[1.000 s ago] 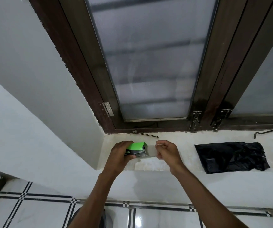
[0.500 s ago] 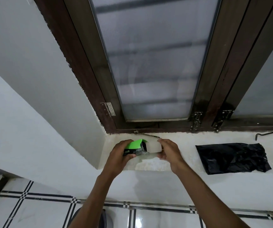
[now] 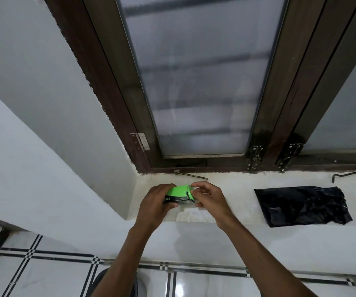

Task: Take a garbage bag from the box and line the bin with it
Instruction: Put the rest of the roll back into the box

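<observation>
- Head view is showing a small green and black box (image 3: 178, 195) sitting just left of the middle of the frame, held over the pale window sill (image 3: 232, 196).
- The left hand (image 3: 154, 207) is wrapping around the left end of the box, fingers on its far side and thumb on the near side, clamped on it.
- White lettering ending in "BAGS" is showing on the black band along the box's near side.
- The right hand (image 3: 210, 199) is meeting the right end of the box, with thumb and fingertips pinched together at the flap there; whether they are gripping the flap or something coming out of the box is too small to tell.
- Both forearms are reaching up from the bottom of the frame towards the sill.
- A crumpled black plastic bag (image 3: 301, 205) is lying flat on the sill to the right of the hands, well apart from them.
- A thin metal window stay (image 3: 191, 175) is lying on the sill just above the hands, and a second hooked stay (image 3: 350, 173) is resting at the right edge of the frame.
- A dark brown wooden window frame (image 3: 100, 82) with frosted glass (image 3: 198, 82) is filling the upper half of the frame.
- A metal hinge (image 3: 142, 141) is sitting on the window frame, above and left of the box.
- White wall tiles with black stripes (image 3: 44, 273) are running along the bottom of the frame.
- A dark rounded rim (image 3: 100, 279), mostly hidden behind the left forearm, is showing at the bottom centre; what it belongs to cannot be told.
</observation>
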Demonstrator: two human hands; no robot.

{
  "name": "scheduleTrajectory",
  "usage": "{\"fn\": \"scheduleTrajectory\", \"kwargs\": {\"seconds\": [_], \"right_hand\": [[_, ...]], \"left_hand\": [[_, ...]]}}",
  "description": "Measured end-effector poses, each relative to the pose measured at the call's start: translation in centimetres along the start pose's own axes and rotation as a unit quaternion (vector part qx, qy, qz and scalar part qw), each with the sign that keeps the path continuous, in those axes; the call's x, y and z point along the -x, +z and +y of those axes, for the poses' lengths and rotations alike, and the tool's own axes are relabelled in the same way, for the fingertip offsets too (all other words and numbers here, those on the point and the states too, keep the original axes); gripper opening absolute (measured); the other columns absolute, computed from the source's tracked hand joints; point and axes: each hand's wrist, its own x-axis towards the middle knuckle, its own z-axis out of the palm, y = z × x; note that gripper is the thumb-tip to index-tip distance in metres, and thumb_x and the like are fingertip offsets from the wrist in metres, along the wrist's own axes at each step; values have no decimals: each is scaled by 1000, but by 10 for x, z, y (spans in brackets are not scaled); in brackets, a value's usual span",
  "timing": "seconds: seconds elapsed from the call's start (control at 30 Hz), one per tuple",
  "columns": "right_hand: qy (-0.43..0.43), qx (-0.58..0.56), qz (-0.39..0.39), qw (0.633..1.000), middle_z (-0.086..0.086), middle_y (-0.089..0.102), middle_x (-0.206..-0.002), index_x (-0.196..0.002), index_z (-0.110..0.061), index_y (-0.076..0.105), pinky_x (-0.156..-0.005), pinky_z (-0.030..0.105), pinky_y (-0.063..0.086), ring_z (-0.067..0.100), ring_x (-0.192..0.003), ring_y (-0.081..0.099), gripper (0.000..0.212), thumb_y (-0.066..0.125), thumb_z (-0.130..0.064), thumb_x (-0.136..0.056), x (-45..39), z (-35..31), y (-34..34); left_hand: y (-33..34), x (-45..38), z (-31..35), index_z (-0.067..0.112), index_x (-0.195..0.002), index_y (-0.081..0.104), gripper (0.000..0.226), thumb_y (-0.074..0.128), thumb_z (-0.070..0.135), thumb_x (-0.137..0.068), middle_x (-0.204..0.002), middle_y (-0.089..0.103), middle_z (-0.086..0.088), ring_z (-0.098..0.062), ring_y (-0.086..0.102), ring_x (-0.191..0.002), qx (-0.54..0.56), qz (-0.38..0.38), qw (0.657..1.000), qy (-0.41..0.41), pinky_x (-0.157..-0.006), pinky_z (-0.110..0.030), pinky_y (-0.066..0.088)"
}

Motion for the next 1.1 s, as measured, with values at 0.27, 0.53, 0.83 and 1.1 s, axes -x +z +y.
{"fn": "scheduleTrajectory", "kwargs": {"seconds": [0.27,0.53,0.83,1.1], "right_hand": [[-2,19,-4,1000,14,68,-103,-104,-18,73,-75,36,63,22,-95,71,16,70,-13,-88,-1,0,0],[48,-29,12,998,8,68,-82,-90,-3,68,-65,25,58,16,-76,66,7,73,-7,-87,-2,6,3],[34,96,-41,994,-1,68,-107,-118,-12,72,-74,14,46,4,-86,59,28,53,-6,-98,3,8,11],[69,73,-41,994,4,68,-116,-129,-23,59,-73,21,50,13,-88,59,39,48,-4,-96,-2,-8,12]], "left_hand": [[-1,2,1,19,-129,58,56,78,28,-78,-128,64,0,-22,55,-116,-9,3,1000,11,-91,-33,47],[1,1,3,17,-126,61,57,81,26,-73,-124,66,-1,-24,57,-114,-23,1,999,22,-88,-29,45],[8,-7,-8,19,-127,61,58,81,25,-73,-126,66,-2,-27,57,-117,-78,-19,997,-14,-96,-43,48],[6,-20,1,31,-145,42,60,64,25,-89,-147,47,2,-24,34,-141,-185,-38,981,-45,-117,-55,14]]}}
